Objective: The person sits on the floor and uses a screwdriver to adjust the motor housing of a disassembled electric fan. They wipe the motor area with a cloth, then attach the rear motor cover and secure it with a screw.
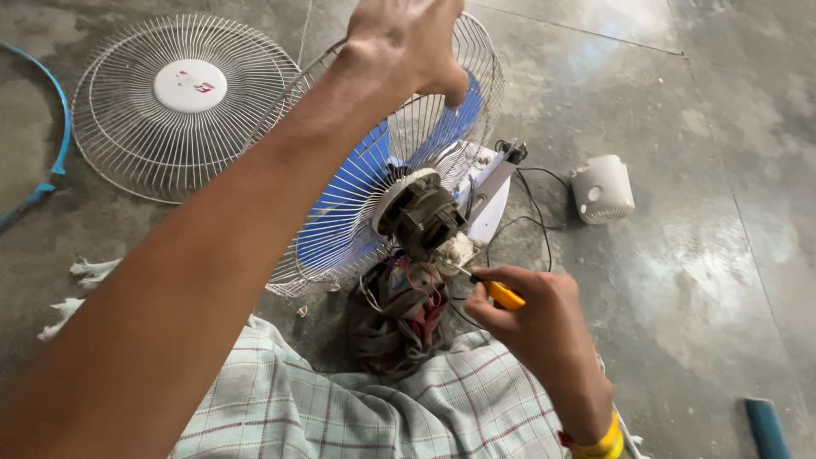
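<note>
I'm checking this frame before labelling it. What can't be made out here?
- Screwdriver tip: too small against the motor.
- Left hand fingertips: cut by the top edge.
- Fan blades: partly behind the left forearm.
- Blue object: cut by the bottom edge.

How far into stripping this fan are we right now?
Done: front grille and white motor cover lie off on the floor. In hand: left hand steadies the rear grille; right hand works a screwdriver at the exposed motor. Left: blue blades, rear grille and motor remain mounted.
</note>
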